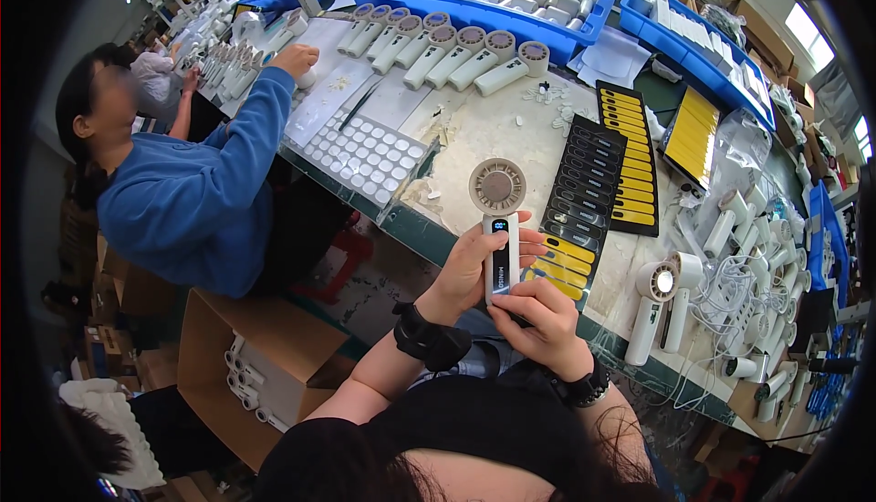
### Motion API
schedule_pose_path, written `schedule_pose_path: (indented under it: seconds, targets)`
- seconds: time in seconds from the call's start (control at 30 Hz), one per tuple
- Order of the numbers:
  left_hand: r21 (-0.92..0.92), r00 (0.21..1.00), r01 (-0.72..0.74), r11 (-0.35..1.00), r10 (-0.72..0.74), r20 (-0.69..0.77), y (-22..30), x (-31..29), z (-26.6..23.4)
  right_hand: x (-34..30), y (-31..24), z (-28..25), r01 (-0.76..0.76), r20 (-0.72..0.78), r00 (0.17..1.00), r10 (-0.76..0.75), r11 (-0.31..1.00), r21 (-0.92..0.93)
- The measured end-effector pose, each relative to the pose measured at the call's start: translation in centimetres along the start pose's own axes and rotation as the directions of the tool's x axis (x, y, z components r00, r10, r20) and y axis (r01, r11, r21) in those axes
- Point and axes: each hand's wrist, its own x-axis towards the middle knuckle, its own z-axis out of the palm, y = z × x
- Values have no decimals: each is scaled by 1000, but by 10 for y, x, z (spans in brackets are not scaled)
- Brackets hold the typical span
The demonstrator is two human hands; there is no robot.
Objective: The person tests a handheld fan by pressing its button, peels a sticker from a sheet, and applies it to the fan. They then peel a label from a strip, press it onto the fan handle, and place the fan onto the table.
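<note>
A white handheld fan point(497, 187) is upright in front of me, its round grey grille at the top and a lit display on the black strip down its handle. My left hand point(464, 269) is closed round the handle, with the thumb on the front near the display. My right hand point(546, 319) pinches the lower end of the handle, fingertips at the bottom of the black strip. Just right of the fan lies a sheet of black strip stickers point(584, 178), with yellow backing bare at its near end. Another sheet point(630, 160) of yellow strips with black borders lies beyond it.
A row of white fans point(443, 50) lies across the bench before a blue tray point(584, 41). White round stickers point(365, 151) lie left. Tangled cables and fans point(757, 301) crowd the right. A co-worker in a blue sleeve point(237, 151) works at left, near a cardboard box point(205, 356).
</note>
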Motion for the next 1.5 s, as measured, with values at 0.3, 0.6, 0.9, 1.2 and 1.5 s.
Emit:
schedule_pose_path:
  seconds: [0.3,0.6,0.9,1.2,1.5]
  targets:
    - [-9,1000,28,1000,-28,-7,-3,-3,-4,-3,-3,1,-8,18,1000,8,1000,-4]
    - [-13,999,45,999,-45,-28,-7,9,0,-2,6,-4,-32,16,999,32,999,-14]
    - [-117,1000,8,993,-6,22,-23,6,-21,-9,-3,9,-56,67,996,62,994,-93]
    - [-152,997,-50,987,58,45,-28,-7,-14,-7,-29,-1,74,255,967,-14,972,-225]
    - [-152,996,-42,988,53,72,-24,-2,-25,-2,-35,19,23,97,995,-15,996,-83]
